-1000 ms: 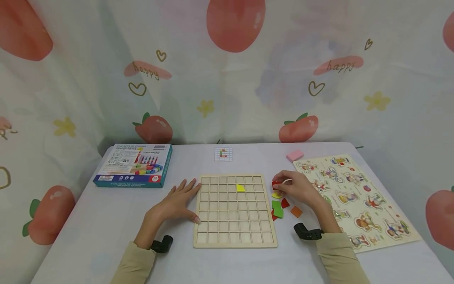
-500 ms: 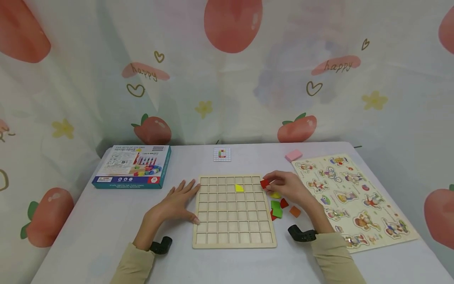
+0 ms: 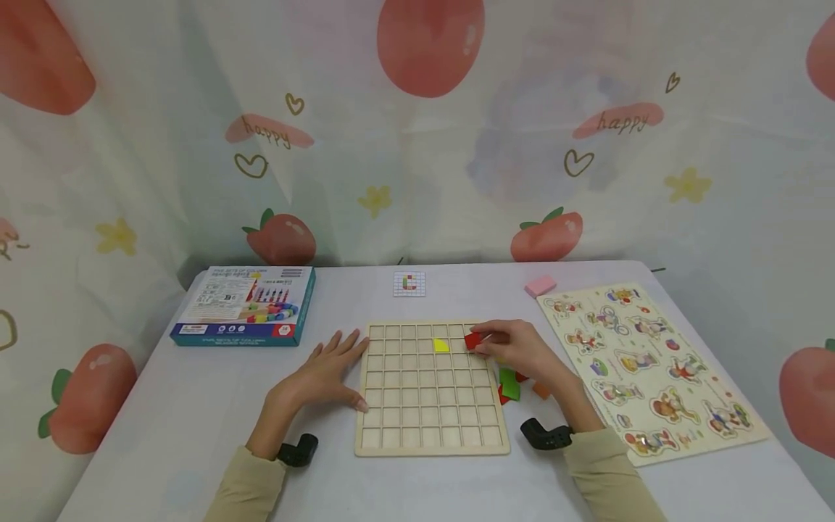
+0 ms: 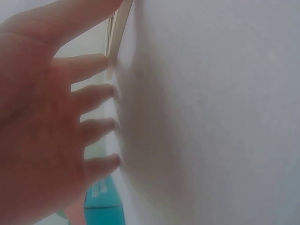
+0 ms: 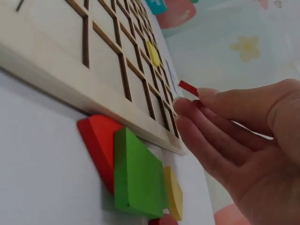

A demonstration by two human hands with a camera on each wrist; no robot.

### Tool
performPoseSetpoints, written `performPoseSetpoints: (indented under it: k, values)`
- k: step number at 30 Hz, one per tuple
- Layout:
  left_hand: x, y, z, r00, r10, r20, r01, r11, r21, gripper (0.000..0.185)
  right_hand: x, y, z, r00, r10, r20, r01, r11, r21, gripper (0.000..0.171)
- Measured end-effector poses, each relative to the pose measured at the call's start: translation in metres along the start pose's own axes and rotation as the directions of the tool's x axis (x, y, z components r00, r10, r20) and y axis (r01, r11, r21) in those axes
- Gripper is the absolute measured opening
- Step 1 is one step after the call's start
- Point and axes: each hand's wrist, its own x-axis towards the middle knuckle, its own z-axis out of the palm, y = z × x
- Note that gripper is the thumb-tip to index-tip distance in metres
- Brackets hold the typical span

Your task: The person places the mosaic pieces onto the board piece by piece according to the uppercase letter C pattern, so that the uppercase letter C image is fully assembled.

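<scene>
A wooden grid board (image 3: 410, 398) lies in front of me, with one yellow quarter-round tile (image 3: 441, 346) set in a cell of its second row. My left hand (image 3: 325, 375) rests with spread fingers beside the board, thumb at its left edge. Between thumb and fingers my right hand (image 3: 520, 351) pinches a red tile (image 3: 472, 341), held over the board's upper right cells. Seen from the right wrist, that red tile (image 5: 188, 88) is edge-on at the fingertips. Green tiles (image 3: 510, 384) lie just right of the board, overlapping a red rounded tile (image 5: 99, 140).
An orange tile (image 3: 541, 390) lies partly behind the right wrist. Farther right is a picture puzzle board (image 3: 642, 377), with a pink block (image 3: 541, 286) near its top corner. A small pattern card (image 3: 409, 284) lies behind the grid; a boxed bead set (image 3: 244, 304) sits back left.
My right hand has lifted the red tile from the loose pile and carried it left over the board's upper right cells. The left hand has stayed put.
</scene>
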Motion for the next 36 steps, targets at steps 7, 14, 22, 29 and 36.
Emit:
performPoseSetpoints:
  k: [7, 14, 22, 29, 36]
  values:
    - [0.000, 0.002, -0.003, 1.000, -0.003, -0.004, 0.003, 1.000, -0.006, 0.114, 0.008, -0.009, 0.010, 0.998, -0.058, 0.002, 0.058, 0.997, -0.047, 0.036]
    - [0.000, 0.001, -0.003, 1.000, 0.006, -0.006, -0.006, 1.000, 0.003, 0.114, 0.020, -0.017, 0.018, 0.997, -0.062, 0.041, 0.064, 0.997, -0.035, 0.034]
    - [-0.001, 0.000, -0.005, 1.000, 0.006, -0.011, -0.006, 1.000, -0.005, 0.114, 0.037, -0.029, 0.030, 0.987, -0.134, 0.086, 0.139, 0.989, -0.056, 0.029]
    - [0.001, -0.001, -0.003, 1.000, 0.011, -0.008, -0.011, 1.000, -0.008, 0.114, 0.043, -0.037, 0.039, 0.984, -0.132, 0.122, 0.140, 0.989, -0.054, 0.029]
    - [0.000, 0.001, -0.003, 1.000, 0.010, -0.007, -0.010, 1.000, -0.026, 0.113, 0.048, -0.039, 0.046, 0.982, -0.136, 0.127, 0.151, 0.982, -0.117, 0.027]
